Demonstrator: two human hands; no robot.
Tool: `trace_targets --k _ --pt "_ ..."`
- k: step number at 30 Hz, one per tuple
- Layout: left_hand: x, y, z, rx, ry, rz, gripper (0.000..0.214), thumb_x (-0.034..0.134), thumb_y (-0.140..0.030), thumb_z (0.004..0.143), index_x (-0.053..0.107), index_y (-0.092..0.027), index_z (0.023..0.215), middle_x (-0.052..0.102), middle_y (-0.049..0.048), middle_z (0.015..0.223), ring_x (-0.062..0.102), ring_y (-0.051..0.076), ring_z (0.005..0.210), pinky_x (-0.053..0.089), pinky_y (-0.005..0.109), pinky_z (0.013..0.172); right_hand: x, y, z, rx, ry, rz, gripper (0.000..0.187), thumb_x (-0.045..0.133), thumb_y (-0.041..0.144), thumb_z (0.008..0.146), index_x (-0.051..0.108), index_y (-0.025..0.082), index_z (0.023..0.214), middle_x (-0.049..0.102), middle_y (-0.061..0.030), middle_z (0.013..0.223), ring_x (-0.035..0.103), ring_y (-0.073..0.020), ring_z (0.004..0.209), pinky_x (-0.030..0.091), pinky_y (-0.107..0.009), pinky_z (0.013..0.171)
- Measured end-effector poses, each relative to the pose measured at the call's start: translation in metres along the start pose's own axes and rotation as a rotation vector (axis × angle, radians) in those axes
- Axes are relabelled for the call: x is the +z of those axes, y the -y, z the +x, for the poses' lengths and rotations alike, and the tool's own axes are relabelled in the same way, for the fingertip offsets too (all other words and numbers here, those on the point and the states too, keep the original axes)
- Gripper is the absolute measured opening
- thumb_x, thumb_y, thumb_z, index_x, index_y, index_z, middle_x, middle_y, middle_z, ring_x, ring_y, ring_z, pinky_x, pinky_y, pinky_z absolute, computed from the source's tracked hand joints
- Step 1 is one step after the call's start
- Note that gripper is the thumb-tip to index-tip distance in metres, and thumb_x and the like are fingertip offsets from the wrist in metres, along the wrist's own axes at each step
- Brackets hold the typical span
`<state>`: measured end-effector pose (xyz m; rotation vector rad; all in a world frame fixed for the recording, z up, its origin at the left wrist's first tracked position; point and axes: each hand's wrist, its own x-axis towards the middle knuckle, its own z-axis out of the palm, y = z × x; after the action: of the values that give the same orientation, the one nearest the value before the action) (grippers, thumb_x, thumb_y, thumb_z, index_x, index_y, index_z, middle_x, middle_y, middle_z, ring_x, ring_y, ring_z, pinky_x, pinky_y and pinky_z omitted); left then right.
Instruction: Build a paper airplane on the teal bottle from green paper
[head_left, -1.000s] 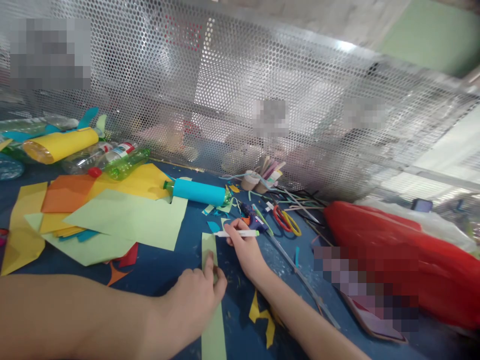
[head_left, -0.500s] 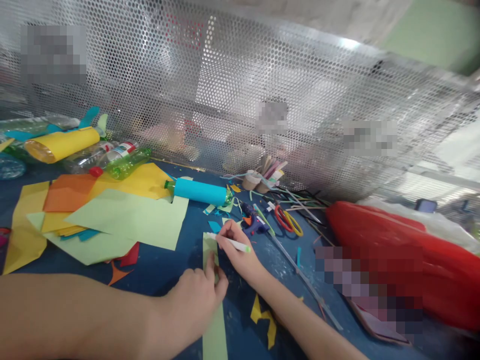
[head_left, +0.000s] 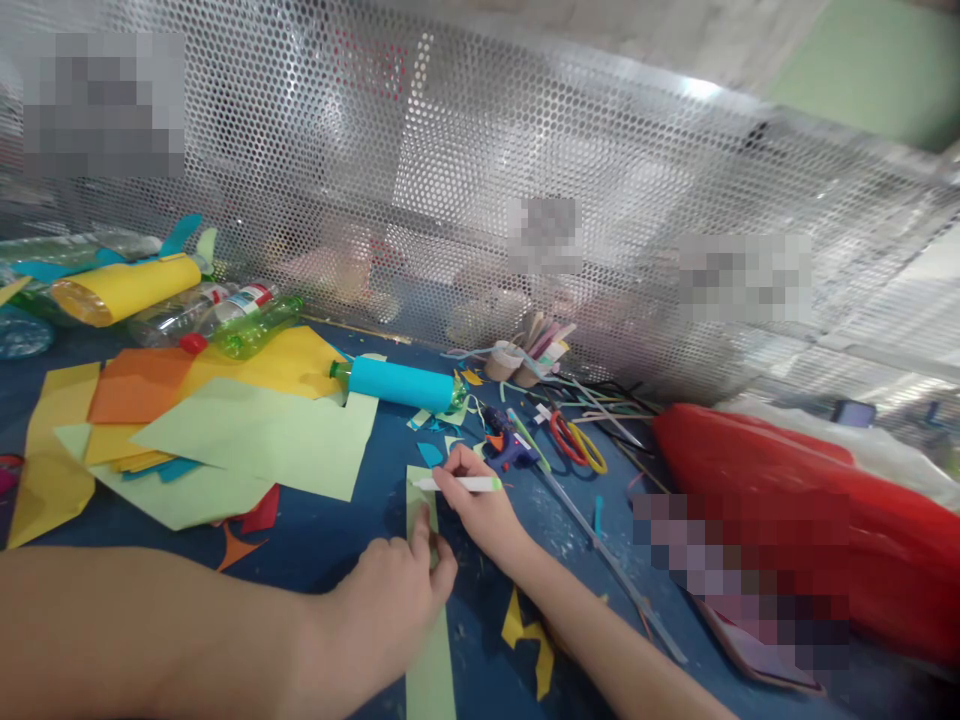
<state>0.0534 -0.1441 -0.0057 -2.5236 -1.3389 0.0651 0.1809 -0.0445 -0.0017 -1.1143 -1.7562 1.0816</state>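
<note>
A long pale green paper strip point(head_left: 430, 650) lies on the blue table, running from the front edge toward the middle. My left hand point(head_left: 394, 590) rests on it, index finger stretched out and thumb apart, pressing the paper down; the other fingers are bent. In my right hand point(head_left: 476, 495) is a slim white marker point(head_left: 474, 484) with a green end, gripped between thumb and fingers. Its tip points left, at the strip's far end. Just beyond lies a bottle wrapped in blue paper point(head_left: 401, 382).
Coloured paper sheets point(head_left: 262, 440) are piled at left, with plastic bottles point(head_left: 259, 325) behind. A purple glue gun point(head_left: 511, 447), scissors point(head_left: 577, 440) and a clear stick point(head_left: 611, 565) lie at right. A red bag point(head_left: 795, 480) and a perforated metal screen point(head_left: 465, 150) bound the table.
The marker has turned to lie more level, and its tip has shifted slightly left and down on the strip. My left hand stays in place.
</note>
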Motion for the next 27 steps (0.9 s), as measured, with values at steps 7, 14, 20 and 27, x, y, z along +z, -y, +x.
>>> trace_targets --k 7,14,20,27 --pt "0.001 -0.001 0.0 -0.004 -0.018 0.002 0.048 0.05 -0.015 0.077 0.049 -0.012 0.124 0.054 0.0279 0.12 0.06 0.019 0.058 0.044 0.028 0.045 0.0 0.001 0.0 0.018 0.01 0.035 0.024 0.055 0.033 0.077 0.039 0.022 0.063 0.035 0.0078 0.05 0.03 -0.0099 0.047 0.024 -0.024 0.047" --pt "-0.005 0.001 0.003 0.001 0.072 -0.038 0.05 0.053 -0.017 0.077 0.048 -0.013 0.126 0.052 0.0287 0.123 0.062 0.02 0.06 0.046 0.029 0.045 0.001 -0.003 0.001 0.013 0.015 0.066 0.024 0.056 0.032 0.078 0.039 0.023 0.064 0.036 0.0084 0.049 0.029 -0.0095 0.046 0.024 -0.024 0.046" --pt "0.0 0.0 0.004 -0.008 0.034 -0.022 0.049 0.053 -0.014 0.076 0.05 -0.014 0.124 0.054 0.0272 0.122 0.062 0.02 0.059 0.047 0.029 0.046 0.0 0.002 0.002 -0.033 -0.025 0.09 0.02 0.057 0.037 0.079 0.043 0.022 0.073 0.044 0.0059 0.059 0.04 -0.0114 0.054 0.032 -0.025 0.052" --pt "-0.001 -0.001 0.005 -0.012 0.039 -0.025 0.047 0.051 -0.011 0.076 0.051 -0.012 0.123 0.052 0.0296 0.123 0.062 0.02 0.058 0.047 0.031 0.046 -0.001 0.007 0.002 -0.023 -0.045 0.124 0.02 0.054 0.038 0.08 0.043 0.023 0.073 0.044 0.0055 0.06 0.042 -0.012 0.056 0.035 -0.025 0.055"
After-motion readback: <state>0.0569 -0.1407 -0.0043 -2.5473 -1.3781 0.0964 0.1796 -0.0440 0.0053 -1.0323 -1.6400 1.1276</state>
